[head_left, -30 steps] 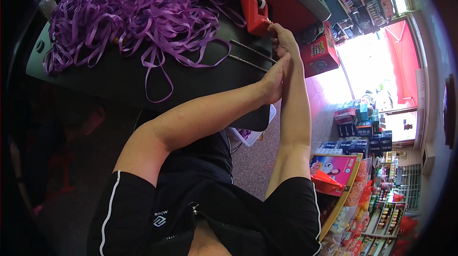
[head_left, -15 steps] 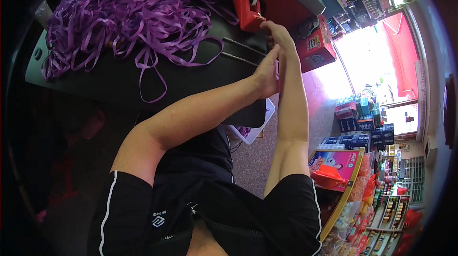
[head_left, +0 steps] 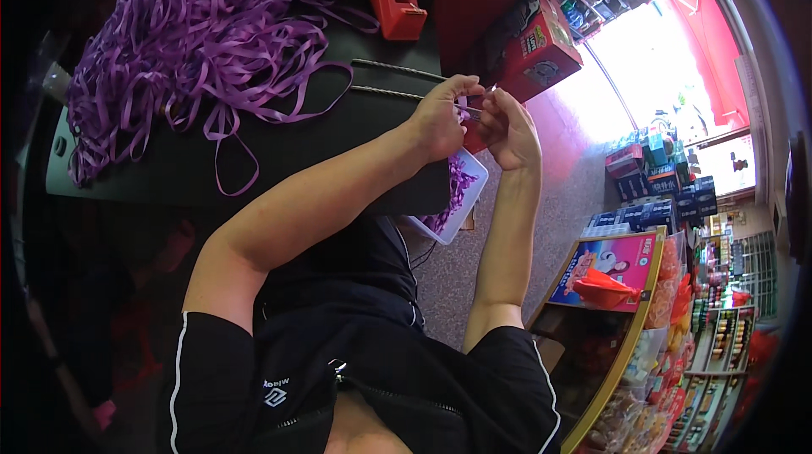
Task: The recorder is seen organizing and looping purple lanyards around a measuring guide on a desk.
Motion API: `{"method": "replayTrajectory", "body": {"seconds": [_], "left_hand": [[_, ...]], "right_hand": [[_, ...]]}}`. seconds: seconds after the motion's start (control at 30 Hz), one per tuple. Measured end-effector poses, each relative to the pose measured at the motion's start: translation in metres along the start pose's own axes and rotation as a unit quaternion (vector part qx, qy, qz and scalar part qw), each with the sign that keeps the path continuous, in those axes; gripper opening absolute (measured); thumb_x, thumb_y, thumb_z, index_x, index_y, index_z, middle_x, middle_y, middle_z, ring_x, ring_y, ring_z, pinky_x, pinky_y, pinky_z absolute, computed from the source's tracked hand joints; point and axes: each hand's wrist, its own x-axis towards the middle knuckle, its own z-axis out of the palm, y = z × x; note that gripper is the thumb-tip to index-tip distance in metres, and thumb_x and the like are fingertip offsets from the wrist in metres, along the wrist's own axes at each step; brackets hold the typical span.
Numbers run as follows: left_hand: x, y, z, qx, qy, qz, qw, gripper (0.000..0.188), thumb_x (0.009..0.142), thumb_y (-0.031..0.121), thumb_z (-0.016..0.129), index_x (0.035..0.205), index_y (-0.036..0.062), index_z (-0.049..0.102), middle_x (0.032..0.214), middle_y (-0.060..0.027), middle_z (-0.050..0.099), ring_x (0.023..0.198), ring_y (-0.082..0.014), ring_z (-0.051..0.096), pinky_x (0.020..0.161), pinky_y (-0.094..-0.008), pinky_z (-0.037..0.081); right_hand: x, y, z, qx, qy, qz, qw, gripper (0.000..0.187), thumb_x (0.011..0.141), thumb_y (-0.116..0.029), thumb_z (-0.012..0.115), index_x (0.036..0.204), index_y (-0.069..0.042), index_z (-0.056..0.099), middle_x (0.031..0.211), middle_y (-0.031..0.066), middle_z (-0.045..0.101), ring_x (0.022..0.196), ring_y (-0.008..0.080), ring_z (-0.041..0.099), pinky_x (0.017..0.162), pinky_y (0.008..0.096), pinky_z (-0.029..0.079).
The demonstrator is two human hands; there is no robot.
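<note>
Both my hands work close together past the right edge of the dark table (head_left: 321, 149). My left hand (head_left: 441, 120) is closed with its fingers curled round a bit of purple ribbon, at the ends of two twisted metal rods (head_left: 385, 91) that lie across the table edge. Facing it, my right hand (head_left: 510, 132) has thumb and fingertips pinched together at a small shiny piece too small to name. A large heap of purple ribbons (head_left: 203, 39) covers the table to the left, with one loop hanging toward me.
A red tape dispenser (head_left: 397, 10) stands behind the rods. Below the table edge is a white bin (head_left: 474, 192) with purple ribbon pieces inside. A red box (head_left: 541, 48) stands at the far right, and a glass-fronted display case (head_left: 605, 327) with packets is near my right side.
My right hand has drawn back toward me from beside the dispenser, its fingers now bent in a pinch. My left hand has shifted left. The view has turned slightly, showing more of the bin.
</note>
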Motion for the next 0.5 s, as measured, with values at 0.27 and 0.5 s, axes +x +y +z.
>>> {"method": "replayTrajectory", "body": {"seconds": [0.27, 0.5], "left_hand": [[0.002, -0.004, -0.005, 0.037, -0.022, 0.005, 0.999, 0.056, 0.081, 0.032, 0.067, 0.126, 0.0073, 0.046, 0.151, -0.0199, 0.017, 0.143, -0.0302, 0.003, 0.114, -0.0425, -0.002], [0.004, -0.003, -0.008, 0.050, -0.034, 0.008, 0.998, 0.045, 0.080, 0.032, 0.069, 0.117, 0.0120, 0.053, 0.149, -0.0195, 0.021, 0.142, -0.0335, 0.007, 0.113, -0.0451, 0.002]], "right_hand": [[-0.011, 0.003, 0.006, -0.114, -0.002, -0.129, 0.985, 0.013, 0.089, -0.016, 0.064, 0.092, -0.004, 0.068, 0.069, -0.0049, 0.058, 0.056, 0.0013, 0.048, 0.049, 0.0151, 0.037], [-0.015, 0.003, 0.008, -0.131, -0.010, -0.121, 0.984, 0.013, 0.089, -0.016, 0.064, 0.091, -0.004, 0.068, 0.066, -0.0076, 0.054, 0.055, -0.0007, 0.044, 0.049, 0.0141, 0.032]]}}
